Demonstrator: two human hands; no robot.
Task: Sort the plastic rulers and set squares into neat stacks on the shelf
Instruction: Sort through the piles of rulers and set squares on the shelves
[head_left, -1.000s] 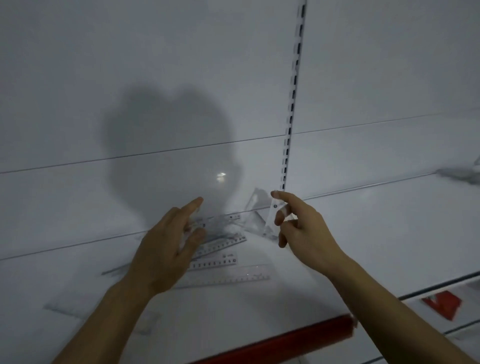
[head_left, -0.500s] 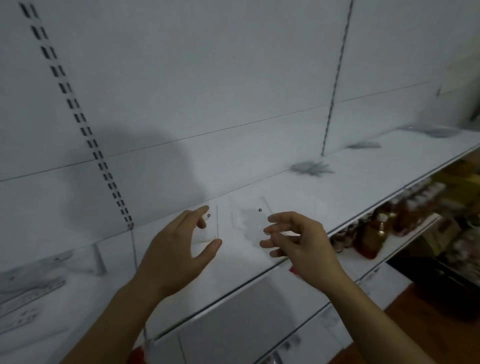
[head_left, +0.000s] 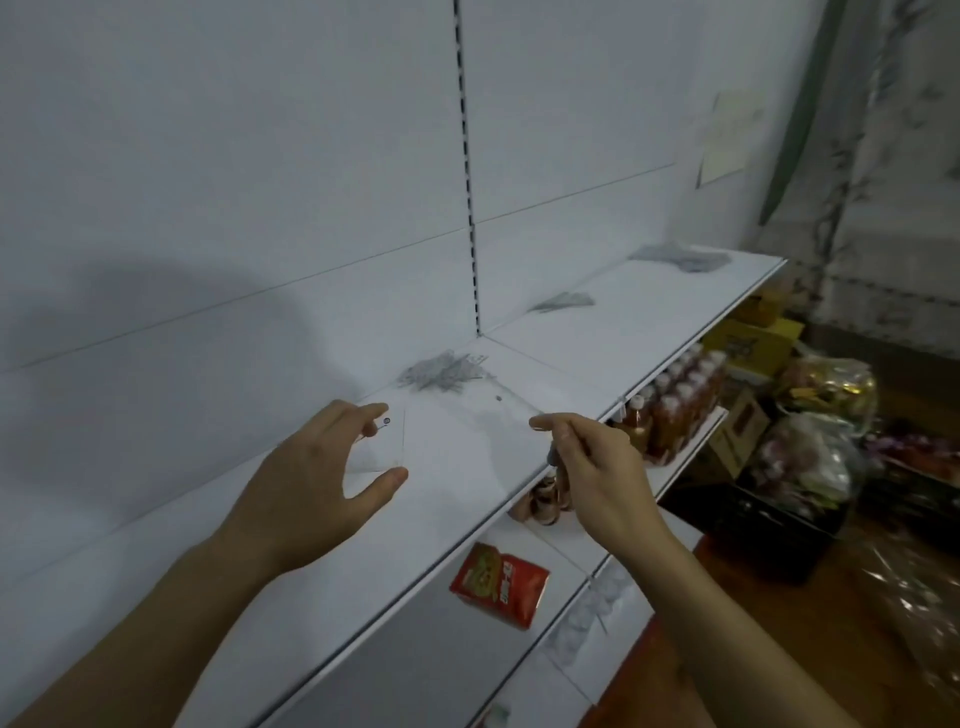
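Two clear set squares, one pinched in my left hand (head_left: 311, 478) at nine o'clock, one in my right hand (head_left: 597, 467) at three; three piles lie on the shelf (head_left: 649, 332).

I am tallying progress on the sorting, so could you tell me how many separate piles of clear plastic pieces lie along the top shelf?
3. The nearest pile lies just beyond the hands, the middle pile sits past the upright, the far pile by the shelf's end. Others may lie out of frame.

Head camera looks down, close, along the white shelf (head_left: 649, 312) rightward.
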